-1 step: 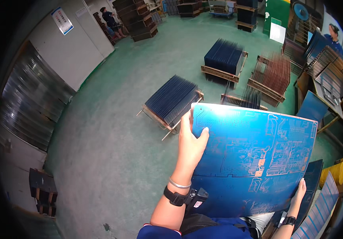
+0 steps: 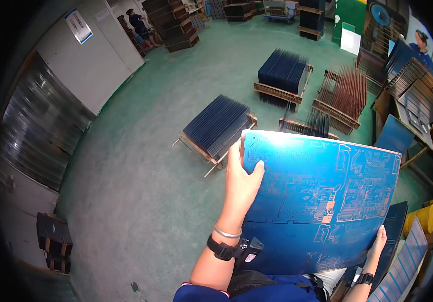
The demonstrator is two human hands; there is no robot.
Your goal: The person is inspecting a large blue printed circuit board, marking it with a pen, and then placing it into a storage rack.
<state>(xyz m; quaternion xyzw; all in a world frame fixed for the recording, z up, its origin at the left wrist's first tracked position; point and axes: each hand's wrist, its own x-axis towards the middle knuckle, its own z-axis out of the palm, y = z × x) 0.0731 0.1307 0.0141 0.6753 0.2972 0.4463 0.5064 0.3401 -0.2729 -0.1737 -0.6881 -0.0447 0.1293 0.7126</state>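
A large blue circuit board panel (image 2: 297,186) with copper-coloured traces is held up in front of me, tilted, its patterned face toward me. My left hand (image 2: 244,176) grips its left edge near the upper corner, thumb on the face and the other fingers mostly hidden behind. On the lower right edge, my right hand (image 2: 377,241) is closed, with the thumb side showing. Just past the panel's upper left corner, a rack of upright dark panels (image 2: 219,126) stands on the floor.
More racks stand beyond: one with dark blue panels (image 2: 282,75), another with brown slats (image 2: 342,98). Shelving with boards and a yellow bundle (image 2: 420,220) line my right. A person (image 2: 420,50) is at the far right, another person (image 2: 140,27) at the back left. A strip curtain (image 2: 45,121) hangs left.
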